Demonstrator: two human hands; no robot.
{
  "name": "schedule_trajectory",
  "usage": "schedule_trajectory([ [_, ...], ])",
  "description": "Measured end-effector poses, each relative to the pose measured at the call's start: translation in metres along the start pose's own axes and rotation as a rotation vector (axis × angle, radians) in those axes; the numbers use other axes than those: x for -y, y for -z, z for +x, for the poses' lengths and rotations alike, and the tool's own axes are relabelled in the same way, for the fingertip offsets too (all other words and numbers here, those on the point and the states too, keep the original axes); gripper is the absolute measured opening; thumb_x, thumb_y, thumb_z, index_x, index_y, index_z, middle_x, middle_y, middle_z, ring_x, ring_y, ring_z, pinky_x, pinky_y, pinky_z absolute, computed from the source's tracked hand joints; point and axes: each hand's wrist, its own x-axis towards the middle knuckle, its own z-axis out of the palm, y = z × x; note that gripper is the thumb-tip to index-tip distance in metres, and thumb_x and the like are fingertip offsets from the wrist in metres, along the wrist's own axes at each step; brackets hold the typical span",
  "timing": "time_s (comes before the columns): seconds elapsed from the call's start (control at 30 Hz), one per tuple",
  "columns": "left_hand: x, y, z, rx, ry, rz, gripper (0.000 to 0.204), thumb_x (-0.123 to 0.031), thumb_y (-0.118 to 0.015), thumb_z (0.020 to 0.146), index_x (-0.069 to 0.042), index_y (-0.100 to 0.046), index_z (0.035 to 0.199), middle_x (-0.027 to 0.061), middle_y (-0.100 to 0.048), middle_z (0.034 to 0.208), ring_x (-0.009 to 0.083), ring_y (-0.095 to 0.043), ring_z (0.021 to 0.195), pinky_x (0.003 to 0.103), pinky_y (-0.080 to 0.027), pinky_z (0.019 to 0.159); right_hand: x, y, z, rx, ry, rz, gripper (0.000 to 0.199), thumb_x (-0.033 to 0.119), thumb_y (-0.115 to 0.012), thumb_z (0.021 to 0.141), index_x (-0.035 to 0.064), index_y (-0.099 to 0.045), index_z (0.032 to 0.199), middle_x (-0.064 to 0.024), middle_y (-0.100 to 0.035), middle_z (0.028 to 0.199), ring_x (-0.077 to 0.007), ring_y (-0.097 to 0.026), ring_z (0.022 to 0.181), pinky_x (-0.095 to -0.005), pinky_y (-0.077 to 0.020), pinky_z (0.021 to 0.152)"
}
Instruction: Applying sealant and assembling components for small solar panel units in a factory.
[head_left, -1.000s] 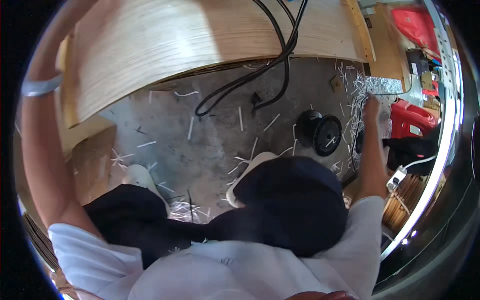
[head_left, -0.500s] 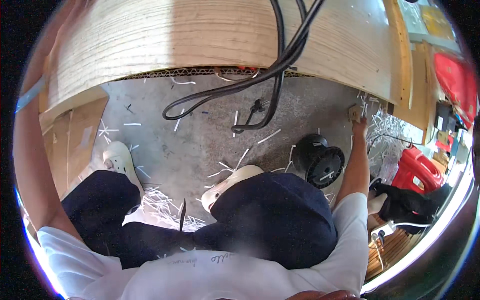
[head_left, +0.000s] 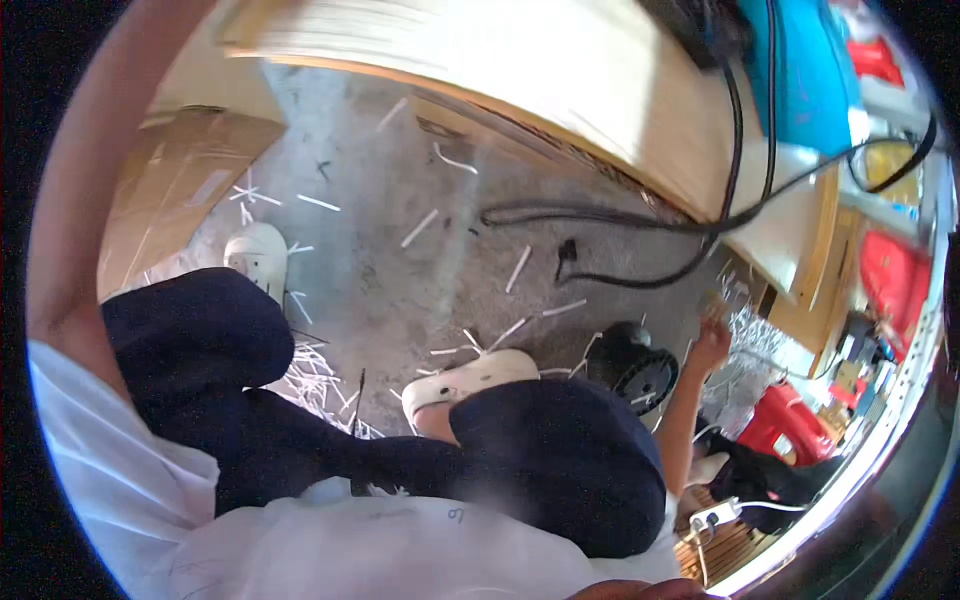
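My left arm (head_left: 95, 190) reaches up past the top edge at the far left, and its hand is out of the picture. On the right, low over the floor, my right hand (head_left: 711, 343) is closed on a small brown piece (head_left: 714, 304), blurred and partly hidden by the fingers. White paper shreds (head_left: 755, 325) lie heaped just beyond that hand. A black spool (head_left: 640, 370) stands on the floor to its left. Above, a looped black cable (head_left: 640, 222) hangs off the pale wooden table (head_left: 440, 35).
A cardboard box (head_left: 200, 170) stands at the left. Paper strips (head_left: 518, 270) are scattered over the grey floor (head_left: 400, 270). A red plastic container (head_left: 785, 425), a black bag (head_left: 770, 490) and a white power strip (head_left: 715, 515) are at the right. Something blue (head_left: 805, 80) lies on the table.
The view has turned, so the table now slants down to the right and its blue item shows. My right hand stays low by the shreds with the brown piece.
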Motion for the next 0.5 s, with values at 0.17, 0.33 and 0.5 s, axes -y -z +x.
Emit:
schedule_trajectory([
  [0.17, 0.007, 0.03, 0.007, -0.05, -0.066, -0.006, 0.04, -0.01, -0.055, 0.069, -0.002, -0.058, 0.108, 0.0157, -0.062, 0.101, 0.0242, -0.06, 0.087, 0.031, -0.048, 0.079, 0.202, 0.084, -0.083, -0.021, -0.056, 0.291, 0.021, 0.007, -0.063, 0.08, -0.0009, -0.055, 0.098, -0.0055, -0.058, 0.086, -0.0148, -0.057, 0.078, -0.025, -0.0462, 0.066],
  [0.33, 0.016, 0.069, 0.03, -0.017, -0.157, -0.252, 0.027, -0.012, -0.059, 0.066, -0.003, -0.067, 0.09, 0.0147, -0.066, 0.086, 0.0245, -0.062, 0.082, 0.032, -0.049, 0.074, 0.256, 0.121, -0.087, 0.163, -0.28, 0.861, 0.019, 0.009, -0.062, 0.081, 0.0011, -0.059, 0.098, -0.0029, -0.059, 0.08, -0.0122, -0.056, 0.072, -0.024, -0.0449, 0.06],
  [0.5, 0.042, 0.057, 0.049, -0.083, -0.319, -0.276, 0.022, -0.012, -0.059, 0.065, -0.002, -0.067, 0.084, 0.0168, -0.065, 0.079, 0.0258, -0.064, 0.075, 0.033, -0.05, 0.07, 0.346, 0.103, -0.069, 0.096, 0.254, 0.073, 0.015, 0.013, -0.066, 0.079, 0.0009, -0.063, 0.087, -0.0008, -0.061, 0.08, -0.0085, -0.053, 0.07, -0.0214, -0.043, 0.063],
])
